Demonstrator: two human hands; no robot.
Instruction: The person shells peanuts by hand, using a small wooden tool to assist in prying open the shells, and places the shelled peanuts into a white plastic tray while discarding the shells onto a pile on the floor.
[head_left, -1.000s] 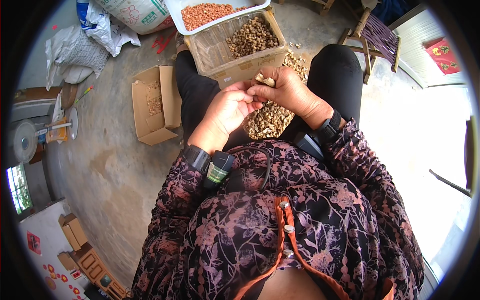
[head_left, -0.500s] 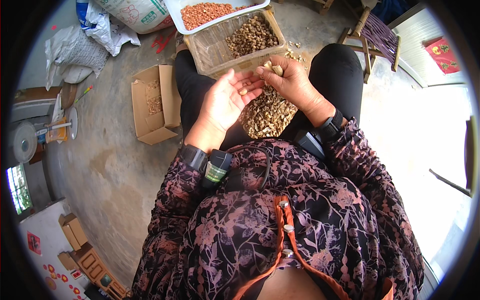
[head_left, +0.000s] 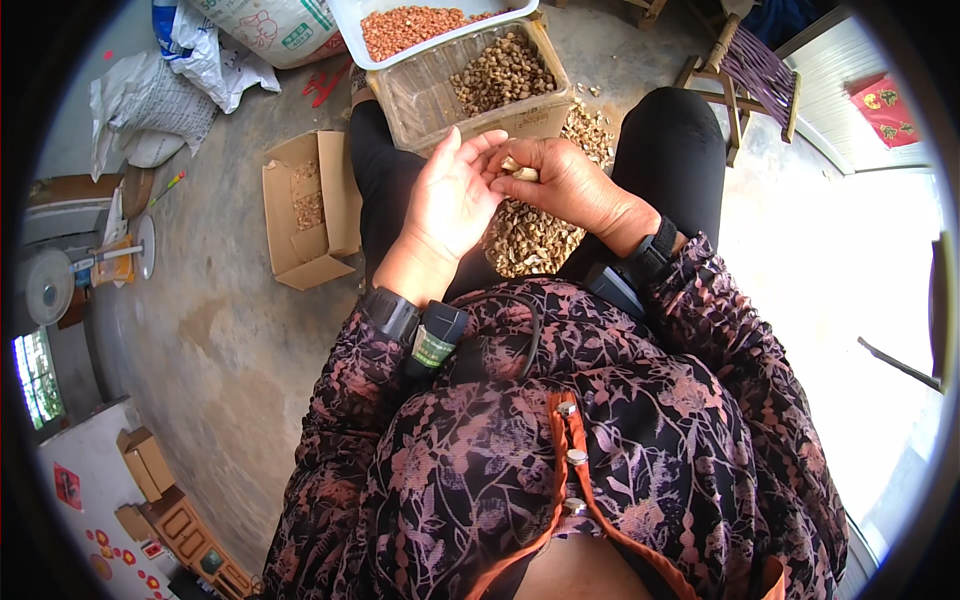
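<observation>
My left hand [head_left: 447, 208] is turned palm up over my lap with its fingers stretched out and loosely cupped. Against its fingertips, my right hand [head_left: 575, 185] is closed, pinching pale peanut shells [head_left: 521, 172] between thumb and fingers. Whether a kernel lies in the left fingers cannot be seen. Below the hands, a heap of broken peanut shells [head_left: 535, 238] spreads between my thighs. Just beyond stands a clear plastic tub [head_left: 415, 112] with whole peanuts [head_left: 503, 75] gathered at its right side.
A white tray [head_left: 350, 35] of reddish shelled kernels [head_left: 410, 30] rests at the tub's far side. An open cardboard box [head_left: 290, 255] with scraps inside stands left of my leg. Sacks [head_left: 150, 110] lie far left; a wooden folding stool [head_left: 740, 100] is far right.
My right hand has come nearer and left, bringing the shells down to my left fingertips. The kernel seen on my left fingers is now out of sight.
</observation>
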